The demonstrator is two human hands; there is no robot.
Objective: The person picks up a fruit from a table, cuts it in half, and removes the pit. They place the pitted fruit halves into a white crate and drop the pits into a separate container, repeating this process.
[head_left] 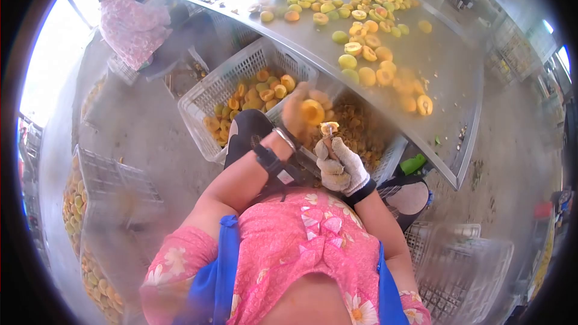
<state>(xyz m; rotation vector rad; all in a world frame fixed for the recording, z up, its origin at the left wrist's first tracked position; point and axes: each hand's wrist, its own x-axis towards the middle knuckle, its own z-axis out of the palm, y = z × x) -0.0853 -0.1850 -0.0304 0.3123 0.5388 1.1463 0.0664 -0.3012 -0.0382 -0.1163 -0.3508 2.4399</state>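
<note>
My left hand (294, 115), bare and blurred by motion, has its fingers round a yellow peach half (312, 112) whose hollow faces up. Close beside it, my right hand (342, 167) wears a pale work glove and is closed round a small pitting tool (328, 142) with a thin dark shaft. On the tool's tip sits a wet, pale-orange piece (329, 127), perhaps a stone with flesh. Below both hands is a crate of brownish stones and scraps (355, 123). Left of them, a white crate (201, 93) holds peach halves (256, 93).
A metal table (415, 36) with many peach halves (367, 54) spreads ahead; its corner juts out at the right. Another person (132, 24) sits at the far left. Stacked crates (117, 183) stand left, and more crates (463, 271) at the lower right.
</note>
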